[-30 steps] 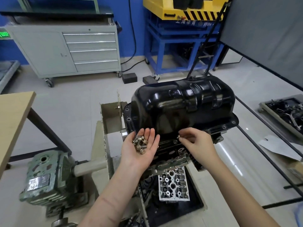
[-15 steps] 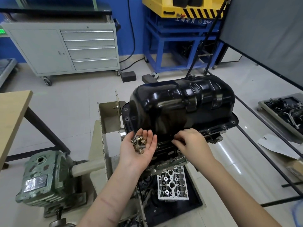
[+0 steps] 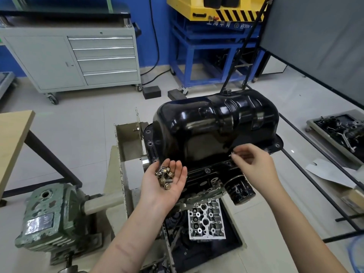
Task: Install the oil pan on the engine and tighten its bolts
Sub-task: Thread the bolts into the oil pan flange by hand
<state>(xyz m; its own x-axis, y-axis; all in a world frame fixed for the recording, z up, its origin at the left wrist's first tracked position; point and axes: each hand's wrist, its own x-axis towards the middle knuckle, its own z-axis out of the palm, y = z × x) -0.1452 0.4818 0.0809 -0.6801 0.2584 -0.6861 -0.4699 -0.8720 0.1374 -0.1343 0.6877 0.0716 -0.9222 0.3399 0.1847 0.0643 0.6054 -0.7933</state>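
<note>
Black oil pan [image 3: 214, 127] flange edge: right hand [image 3: 254, 164] pinches bolt [image 3: 233, 153].

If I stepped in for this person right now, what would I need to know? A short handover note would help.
Left hand: palm up, open, carrying a small pile of bolts.
Right hand: pinching one bolt at the near rim of the oil pan.
The pan sits on the engine, one bolt head visible in the near rim.
Left: place the remaining bolts, then tighten all.

Blue lettering on yellow machine [image 3: 216, 11], lower edge: Chinese characters, then "HYXN", cut off by a rod. Nothing else legible.
</note>
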